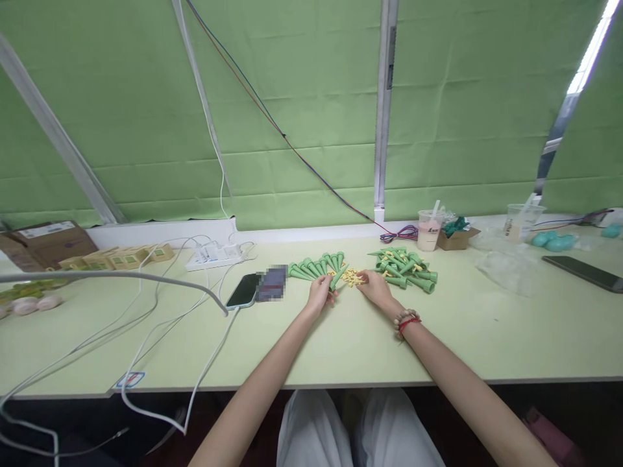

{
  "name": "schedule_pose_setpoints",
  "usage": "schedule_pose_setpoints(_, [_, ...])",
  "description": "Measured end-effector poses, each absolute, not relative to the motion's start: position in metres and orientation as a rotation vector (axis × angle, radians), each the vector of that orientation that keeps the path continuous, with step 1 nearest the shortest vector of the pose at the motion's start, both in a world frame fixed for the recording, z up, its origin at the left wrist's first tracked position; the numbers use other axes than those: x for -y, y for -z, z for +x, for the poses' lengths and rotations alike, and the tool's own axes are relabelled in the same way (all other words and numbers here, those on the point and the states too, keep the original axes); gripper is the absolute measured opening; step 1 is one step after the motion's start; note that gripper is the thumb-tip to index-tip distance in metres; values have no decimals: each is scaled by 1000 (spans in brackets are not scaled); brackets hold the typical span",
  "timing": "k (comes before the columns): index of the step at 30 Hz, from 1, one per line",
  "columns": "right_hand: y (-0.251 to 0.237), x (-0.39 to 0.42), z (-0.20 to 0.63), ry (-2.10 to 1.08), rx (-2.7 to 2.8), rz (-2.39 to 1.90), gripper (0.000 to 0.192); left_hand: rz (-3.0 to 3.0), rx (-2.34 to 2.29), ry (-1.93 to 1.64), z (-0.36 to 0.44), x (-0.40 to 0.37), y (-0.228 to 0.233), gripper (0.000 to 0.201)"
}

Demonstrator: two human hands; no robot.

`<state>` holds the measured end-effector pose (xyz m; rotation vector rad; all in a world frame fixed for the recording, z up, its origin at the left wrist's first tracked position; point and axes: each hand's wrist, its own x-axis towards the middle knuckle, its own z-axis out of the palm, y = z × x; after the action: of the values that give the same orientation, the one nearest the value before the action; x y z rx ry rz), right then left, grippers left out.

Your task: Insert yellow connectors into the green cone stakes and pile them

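Observation:
My left hand point(320, 293) is closed around a green cone-shaped piece point(337, 277), its pointed end tilted up to the right. Beyond that hand, a fanned row of similar green cones point(311, 266) lies on the table. My right hand point(376, 288) has its fingertips pinched together at the edge of a small pile of yellow pieces point(351, 277); whatever sits between those fingertips is too small to make out. Just past the right hand is a loose heap of green cones point(402, 267) with yellow bits among them.
Left of the cones lie a phone point(243, 290) with a cable, a blurred dark item point(271, 283) and a power strip point(213, 256). Behind the heap stand a drink cup point(429, 230) and a small cardboard box point(456, 239). A dark phone point(584, 272) and plastic bag point(506, 269) lie right.

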<state>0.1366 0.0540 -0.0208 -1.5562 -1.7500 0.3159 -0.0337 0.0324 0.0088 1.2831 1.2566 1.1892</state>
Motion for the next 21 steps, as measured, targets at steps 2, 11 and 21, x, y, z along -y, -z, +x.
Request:
schedule_pose_setpoints(2, [22,-56,136,-314,1755,-1528,29,1282,-1260,-1185,-34,-33,-8,21])
schedule_pose_setpoints(11, [21,-54,137,-350,1801,-1507,15,1272,-1260,-1177,-32,-31,-10,22])
schedule_pose_setpoints(21, [14,-51,132,-450,1588,-1490,26,1239,-1286,-1215,-31,-29,-15,28])
